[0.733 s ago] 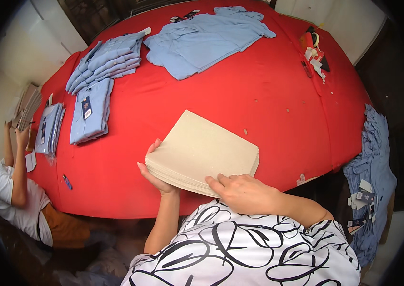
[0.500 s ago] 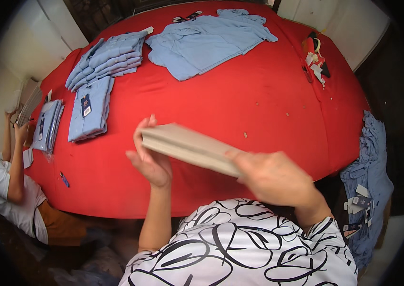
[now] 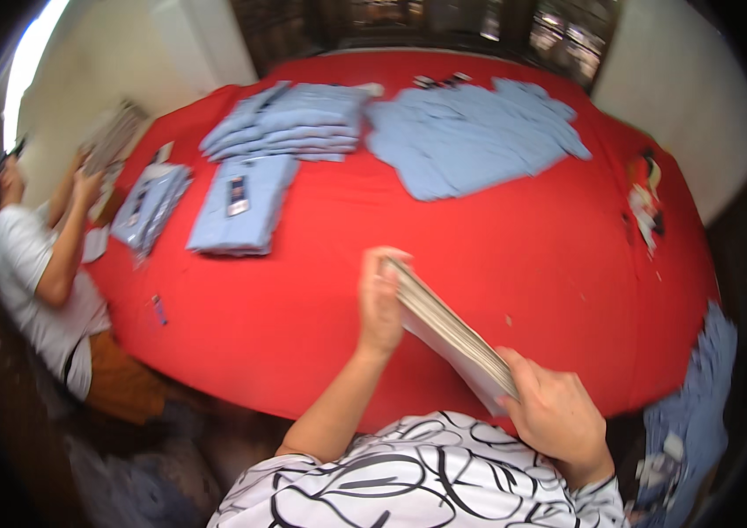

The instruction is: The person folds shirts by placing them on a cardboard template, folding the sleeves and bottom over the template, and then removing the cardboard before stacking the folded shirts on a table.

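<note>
Well, a wide red cloth-covered table (image 3: 338, 299) spreads before me, a pile of light-blue folded garments (image 3: 290, 123) at its far left. In front of my body, a thick rectangular stack of pale beige sheets (image 3: 452, 330) stands tilted, long axis slanting from far left to near right, layered edges up. My left hand (image 3: 381, 304) grips its far end; my right hand (image 3: 560, 415) clasps the near one.

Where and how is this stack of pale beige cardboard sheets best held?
Likely by both ends of the stack of pale beige cardboard sheets, left hand from the left, right hand from the right, pinching through its full thickness: it is tilted, its layered edge showing, so separate sheets might slide if pinched only partway.
</note>
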The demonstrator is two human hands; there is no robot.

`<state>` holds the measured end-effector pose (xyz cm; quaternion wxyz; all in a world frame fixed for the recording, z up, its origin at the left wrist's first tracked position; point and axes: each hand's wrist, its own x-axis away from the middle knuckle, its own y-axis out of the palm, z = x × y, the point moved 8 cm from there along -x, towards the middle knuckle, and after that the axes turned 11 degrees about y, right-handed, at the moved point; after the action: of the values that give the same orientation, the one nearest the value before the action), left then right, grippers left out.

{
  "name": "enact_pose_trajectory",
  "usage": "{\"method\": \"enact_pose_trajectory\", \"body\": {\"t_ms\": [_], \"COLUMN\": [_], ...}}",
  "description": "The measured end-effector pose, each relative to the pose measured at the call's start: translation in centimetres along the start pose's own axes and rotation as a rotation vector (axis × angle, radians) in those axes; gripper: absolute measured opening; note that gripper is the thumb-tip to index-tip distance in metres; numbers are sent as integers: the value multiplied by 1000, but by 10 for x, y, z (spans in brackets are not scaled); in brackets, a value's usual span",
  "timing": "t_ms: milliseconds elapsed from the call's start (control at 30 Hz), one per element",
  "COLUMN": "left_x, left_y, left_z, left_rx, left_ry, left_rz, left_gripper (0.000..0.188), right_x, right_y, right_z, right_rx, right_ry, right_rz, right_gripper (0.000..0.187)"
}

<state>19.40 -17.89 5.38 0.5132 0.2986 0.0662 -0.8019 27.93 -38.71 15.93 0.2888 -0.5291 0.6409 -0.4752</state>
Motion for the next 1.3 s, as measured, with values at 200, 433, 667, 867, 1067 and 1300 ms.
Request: {"method": "enact_pose_trajectory", "body": {"t_ms": [200,433,667,867,1067,1300], "left_x": [39,62,69,57,45,54], "left_y": [-5,-12,-10,-33,-54,-66], "left_z": [-57,-82,-69,-45,-50,-87], "left_rx": [224,64,20,23,-14,44], "left_ry": [-218,-228,-190,-112,-118,-178], "left_rz": [-249,-139,78,151,138,205], "left_gripper": [90,65,61,66,75,89], "right_x": [5,48,40,2,-15,-18], "right_y": [13,73,119,109,131,125], "right_z": [5,107,139,147,134,123], "right_rx": [-191,-1386,-1594,-1426,-1564,-1533], "right_ry": [130,56,74,28,67,-155], "right_rz": [-136,232,788,797,777,181], "right_gripper": [83,95,74,59,43,61]}}
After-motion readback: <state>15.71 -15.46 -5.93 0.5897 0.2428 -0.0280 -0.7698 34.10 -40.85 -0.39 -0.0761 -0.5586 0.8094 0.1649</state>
